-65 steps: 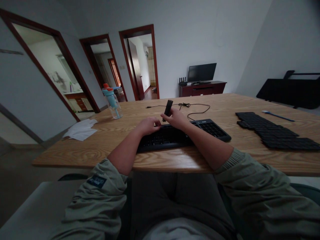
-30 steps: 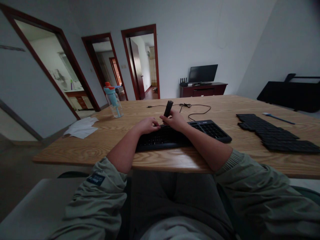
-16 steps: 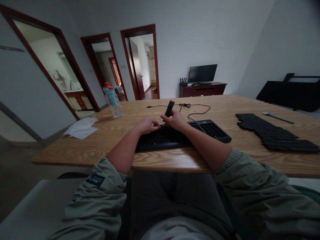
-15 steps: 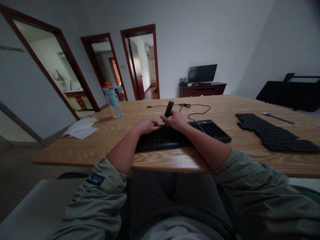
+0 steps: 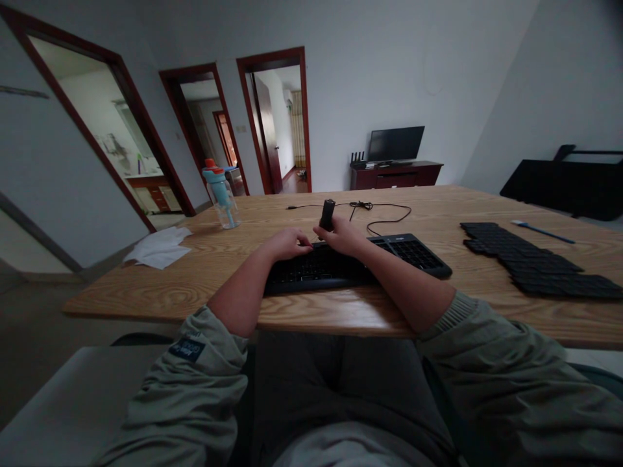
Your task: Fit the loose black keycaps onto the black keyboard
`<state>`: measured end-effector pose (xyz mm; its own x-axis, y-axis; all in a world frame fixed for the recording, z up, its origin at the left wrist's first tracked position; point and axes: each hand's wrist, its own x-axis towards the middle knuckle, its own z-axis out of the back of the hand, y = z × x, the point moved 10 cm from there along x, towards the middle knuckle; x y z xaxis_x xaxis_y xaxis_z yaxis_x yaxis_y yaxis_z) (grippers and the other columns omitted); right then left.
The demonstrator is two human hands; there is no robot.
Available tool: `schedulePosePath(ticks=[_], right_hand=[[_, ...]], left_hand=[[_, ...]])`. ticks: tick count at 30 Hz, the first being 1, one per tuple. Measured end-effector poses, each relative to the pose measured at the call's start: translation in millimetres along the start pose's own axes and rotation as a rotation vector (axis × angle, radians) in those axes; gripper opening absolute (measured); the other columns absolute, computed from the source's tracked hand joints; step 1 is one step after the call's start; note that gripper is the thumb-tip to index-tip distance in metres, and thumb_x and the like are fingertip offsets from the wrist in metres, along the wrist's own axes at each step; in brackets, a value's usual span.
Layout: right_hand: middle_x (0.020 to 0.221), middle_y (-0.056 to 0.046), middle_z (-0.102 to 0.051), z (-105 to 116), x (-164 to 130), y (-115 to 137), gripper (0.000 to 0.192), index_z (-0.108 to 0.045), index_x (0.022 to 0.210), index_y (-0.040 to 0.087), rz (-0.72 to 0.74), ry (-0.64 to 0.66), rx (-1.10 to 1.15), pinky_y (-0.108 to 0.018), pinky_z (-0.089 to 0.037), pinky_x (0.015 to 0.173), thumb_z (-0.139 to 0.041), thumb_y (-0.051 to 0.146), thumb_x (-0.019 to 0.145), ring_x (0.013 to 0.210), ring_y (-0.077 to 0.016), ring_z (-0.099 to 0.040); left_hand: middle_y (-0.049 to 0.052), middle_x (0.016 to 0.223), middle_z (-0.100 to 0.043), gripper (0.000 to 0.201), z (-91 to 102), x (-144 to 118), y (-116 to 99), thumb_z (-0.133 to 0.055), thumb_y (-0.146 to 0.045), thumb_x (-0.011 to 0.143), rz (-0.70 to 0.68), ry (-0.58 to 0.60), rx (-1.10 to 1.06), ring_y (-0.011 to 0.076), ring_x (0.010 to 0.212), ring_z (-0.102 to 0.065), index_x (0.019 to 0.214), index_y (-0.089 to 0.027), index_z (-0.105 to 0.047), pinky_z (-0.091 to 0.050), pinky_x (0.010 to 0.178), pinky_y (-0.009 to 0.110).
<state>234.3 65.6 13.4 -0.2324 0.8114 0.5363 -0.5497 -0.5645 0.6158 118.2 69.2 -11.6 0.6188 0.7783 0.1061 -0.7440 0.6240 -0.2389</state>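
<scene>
A black keyboard point(image 5: 328, 279) lies along the near edge of the table, partly covered by my hands and right forearm. My right hand point(image 5: 344, 235) is closed around a short black stick-like tool point(image 5: 328, 214), which stands up nearly vertical above the keyboard's back edge; its lower end is hidden by the hand. Just left of it, my left hand point(image 5: 292, 244) rests over the keyboard's upper left part, fingers bent and tips together. Whatever is between those fingertips is too small and dark to make out.
Black keycaps point(image 5: 530, 259) lie in staggered rows on the right of the wooden table point(image 5: 160, 295), with a blue-handled brush point(image 5: 545, 231) behind. A cable point(image 5: 389, 206) loops behind the keyboard. White tissues point(image 5: 158, 248) and a drink bottle point(image 5: 224, 201) are at left.
The black tool in my right hand has tipped from leaning right to nearly upright. My left hand stays at the same place on the keyboard.
</scene>
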Motion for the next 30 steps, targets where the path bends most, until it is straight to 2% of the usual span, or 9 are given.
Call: schedulePosePath(ticks=[3,8,15,22,30], right_hand=[[0.069,-0.001,-0.059,-7,5,-9,0.015,-0.056,0.073,0.019,-0.044,-0.030,0.133,-0.028,-0.039,0.064,-0.059,0.029,0.085,0.068,-0.0170,-0.055],[0.067,0.002,-0.055,-24,8,-14,0.011,-0.049,0.073,0.021,-0.139,-0.064,0.509,-0.027,-0.043,0.062,-0.051,0.029,0.080,0.068,-0.0173,-0.060],[0.058,0.002,-0.052,-31,2,-21,0.012,-0.049,0.070,0.021,-0.269,-0.159,0.660,-0.026,-0.040,0.056,-0.051,0.031,0.075,0.057,-0.0142,-0.052],[0.056,0.004,-0.043,-38,4,-27,0.021,-0.045,0.063,0.023,-0.423,-0.335,0.573,-0.026,-0.034,0.050,-0.055,0.030,0.080,0.053,-0.0130,-0.042],[0.058,0.002,-0.048,-41,9,-29,0.030,-0.045,0.062,0.023,-0.429,-0.311,0.381,-0.027,-0.036,0.052,-0.056,0.034,0.087,0.056,-0.0156,-0.047]], left_hand=[[0.005,0.100,-0.074,0.026,-0.5,1,1,-0.060,-0.033,0.086,-0.001,0.012,0.010,0.0186,0.091,-0.064,0.100,-0.021,-0.079,-0.047,0.083,0.026],[0.005,0.101,-0.073,0.028,0.2,1,3,-0.060,-0.033,0.086,0.015,0.037,0.021,0.0190,0.089,-0.064,0.102,-0.020,-0.079,-0.046,0.081,0.027],[0.004,0.098,-0.075,0.031,-3.0,-2,3,-0.060,-0.030,0.085,-0.011,0.098,-0.015,0.0183,0.089,-0.064,0.109,-0.022,-0.078,-0.046,0.083,0.026],[0.005,0.090,-0.075,0.028,-2.4,-1,1,-0.060,-0.028,0.082,-0.032,0.084,-0.008,0.0195,0.083,-0.065,0.099,-0.020,-0.080,-0.047,0.080,0.028],[0.003,0.083,-0.076,0.024,-4.1,6,6,-0.066,-0.027,0.074,-0.030,0.048,-0.099,0.0187,0.080,-0.065,0.094,-0.022,-0.080,-0.049,0.081,0.027]])
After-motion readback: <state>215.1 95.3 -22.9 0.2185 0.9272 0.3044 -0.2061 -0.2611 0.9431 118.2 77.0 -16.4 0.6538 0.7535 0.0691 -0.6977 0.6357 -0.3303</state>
